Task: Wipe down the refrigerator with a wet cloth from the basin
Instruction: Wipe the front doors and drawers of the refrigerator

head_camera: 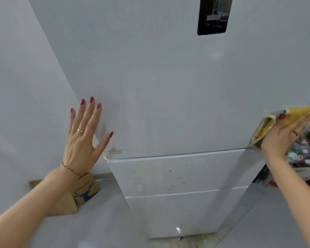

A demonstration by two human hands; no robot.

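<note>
A tall white refrigerator [168,90] fills the middle of the head view, with a black display panel [214,15] on its upper door and two drawers below. The upper drawer front [177,174] carries dark specks. My left hand [84,138] lies flat with straight, spread fingers against the upper door's left edge. My right hand [286,133] presses a folded yellow and white cloth [265,127] against the door's lower right corner, fingers laid flat over it. The basin is out of view.
A white wall [25,86] runs along the left. A brown paper bag [82,192] with a blue deer print stands on the floor by the refrigerator's left side. A bin of plastic bottles [308,151] sits to the right. The grey floor [106,230] spreads below.
</note>
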